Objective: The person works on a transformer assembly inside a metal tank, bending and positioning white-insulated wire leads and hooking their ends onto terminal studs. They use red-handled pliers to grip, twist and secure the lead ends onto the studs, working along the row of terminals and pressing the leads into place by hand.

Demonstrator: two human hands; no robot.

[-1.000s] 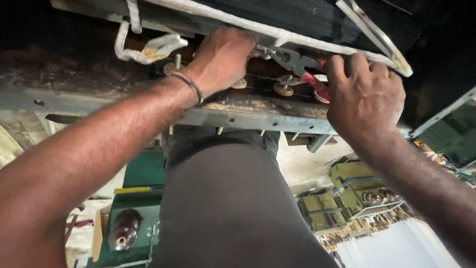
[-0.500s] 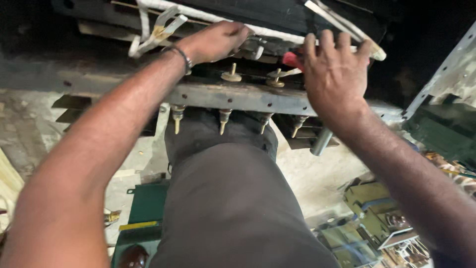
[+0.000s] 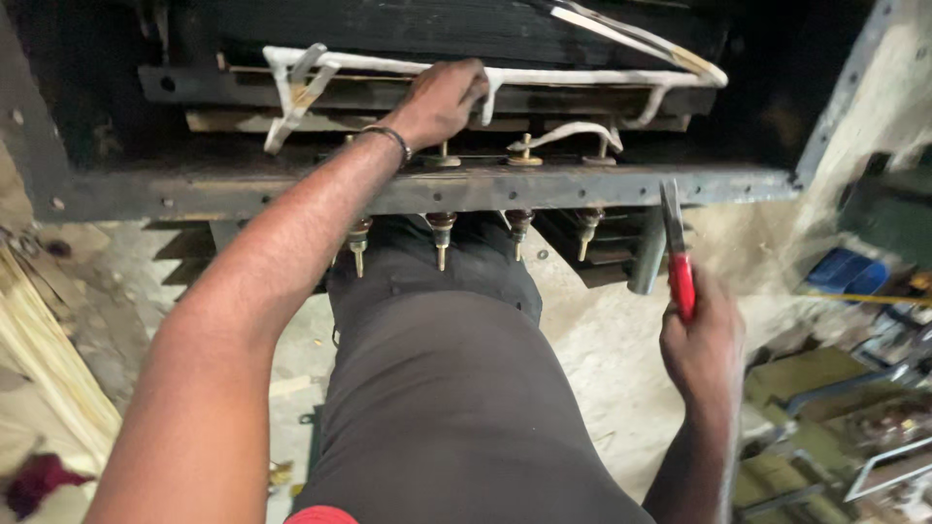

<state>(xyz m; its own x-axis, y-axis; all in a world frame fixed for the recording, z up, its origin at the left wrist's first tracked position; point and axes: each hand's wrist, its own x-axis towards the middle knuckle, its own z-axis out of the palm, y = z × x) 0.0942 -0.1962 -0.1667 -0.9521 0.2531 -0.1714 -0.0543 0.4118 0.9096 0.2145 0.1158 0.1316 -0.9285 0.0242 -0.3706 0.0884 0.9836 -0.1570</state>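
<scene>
1. Left hand (image 3: 442, 97) closes its grip on white-wrapped leads (image 3: 544, 76) at 12 o'clock, atop the steel frame (image 3: 602, 184).
2. Right hand (image 3: 701, 340), at 3 o'clock, grips red-handled pliers (image 3: 677, 254), long axis upright, nose toward 12.
3. Blue package (image 3: 849, 272) lies at far right.

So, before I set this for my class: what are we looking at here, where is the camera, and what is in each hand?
There is no robot here. A person wears one camera on the head, so the view looks down over their own dark trousers and both bare arms. In front stands an old, grimy metal frame with a row of brass studs hanging under its bar. Cloth-wrapped white leads run along the dark block behind. The left hand, with a band at the wrist, has its grip on one of those leads. The right hand is drawn away from the frame and holds red-handled pliers, tips pointing up. Cluttered parts lie on the floor at right.
</scene>
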